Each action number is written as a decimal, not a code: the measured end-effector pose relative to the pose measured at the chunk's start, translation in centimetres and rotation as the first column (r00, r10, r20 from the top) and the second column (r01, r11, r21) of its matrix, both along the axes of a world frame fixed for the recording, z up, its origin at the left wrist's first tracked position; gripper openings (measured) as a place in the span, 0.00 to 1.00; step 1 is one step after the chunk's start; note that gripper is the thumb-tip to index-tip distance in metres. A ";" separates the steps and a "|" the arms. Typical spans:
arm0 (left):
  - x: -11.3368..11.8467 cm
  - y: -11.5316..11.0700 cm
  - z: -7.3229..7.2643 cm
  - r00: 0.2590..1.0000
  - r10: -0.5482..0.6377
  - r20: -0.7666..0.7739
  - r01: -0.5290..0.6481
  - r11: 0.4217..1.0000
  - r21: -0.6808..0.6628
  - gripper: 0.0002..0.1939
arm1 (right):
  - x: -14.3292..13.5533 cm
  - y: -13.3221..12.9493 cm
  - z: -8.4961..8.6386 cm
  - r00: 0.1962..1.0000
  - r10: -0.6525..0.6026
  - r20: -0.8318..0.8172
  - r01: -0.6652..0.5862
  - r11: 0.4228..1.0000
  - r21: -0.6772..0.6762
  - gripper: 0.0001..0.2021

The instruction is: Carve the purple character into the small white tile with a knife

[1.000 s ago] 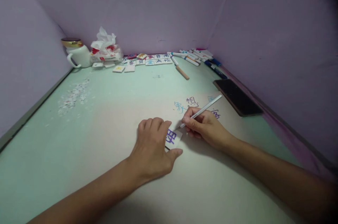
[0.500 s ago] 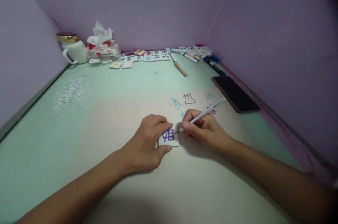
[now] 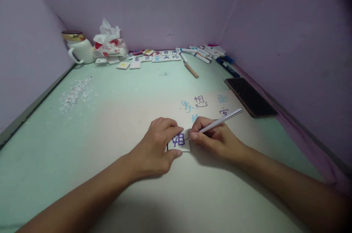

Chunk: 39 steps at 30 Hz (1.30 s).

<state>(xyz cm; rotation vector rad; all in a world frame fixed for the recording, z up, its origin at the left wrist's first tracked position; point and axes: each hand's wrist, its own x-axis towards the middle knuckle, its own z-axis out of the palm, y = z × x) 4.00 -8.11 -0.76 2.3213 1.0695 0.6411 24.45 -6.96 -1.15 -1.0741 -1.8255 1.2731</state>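
Observation:
My left hand [image 3: 158, 145] is closed on the left side of a small white square tile [image 3: 186, 147], thumb at its near edge and fingers at its far edge. A purple Chinese character is drawn on the tile, partly covered by my fingers. In my right hand [image 3: 213, 138] is a slim, whitish pen-shaped tool [image 3: 227, 116], pinched near its thin dark tip. The tip meets the tile's face just right of the purple strokes. Whether it is a pen or a craft knife I cannot tell. Both hands rest on a pale board [image 3: 123, 115].
A phone [image 3: 252, 97] lies at right. Markers [image 3: 202, 57], a wooden-handled tool [image 3: 191, 70] and character tiles [image 3: 166, 58] lie along the back. White scraps [image 3: 75, 93], a mug [image 3: 82, 51] and a tissue pack [image 3: 111, 48] are at left. Purple walls [image 3: 170, 6] enclose the table.
The view has shifted slightly, moving everything a little to the right. The tool's back end has dropped lower, uncovering more of a character on the board. My left hand keeps its hold.

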 end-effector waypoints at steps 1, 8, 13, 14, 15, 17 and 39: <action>0.0 0.0 0.0 1.000 0.001 -0.002 -0.001 1.000 0.001 0.17 | 0.0 0.0 0.0 1.000 0.001 0.009 -0.002 1.000 0.023 0.08; 0.1 0.0 0.2 1.000 0.019 -0.015 -0.019 1.000 -0.010 0.17 | -0.1 -0.1 -0.2 1.000 -0.013 -0.002 0.013 1.000 -0.011 0.10; -0.2 -0.3 -0.3 0.999 0.049 -0.021 -0.049 0.999 -0.002 0.19 | 0.1 0.7 0.3 0.972 -0.159 -0.174 0.147 0.986 -0.082 0.12; -0.3 -0.3 -0.6 0.997 0.072 -0.014 -0.071 0.997 0.015 0.20 | 0.6 1.2 0.7 0.952 -0.233 -0.200 0.236 0.972 -0.009 0.12; -0.4 -0.3 -0.8 0.996 0.093 -0.015 -0.093 0.996 0.016 0.20 | 1.3 1.8 1.1 0.928 -0.322 -0.187 0.343 0.934 0.095 0.13; -0.6 -0.3 -1.2 0.994 0.106 -0.023 -0.105 0.994 0.016 0.20 | 3.5 3.2 2.3 0.792 -0.609 -0.037 0.584 0.738 0.338 0.13; -5.2 0.2 -2.9 0.975 0.202 -0.090 -0.185 0.969 0.163 0.21 | 11.6 7.9 2.7 0.120 -0.533 0.838 0.598 0.712 0.368 0.35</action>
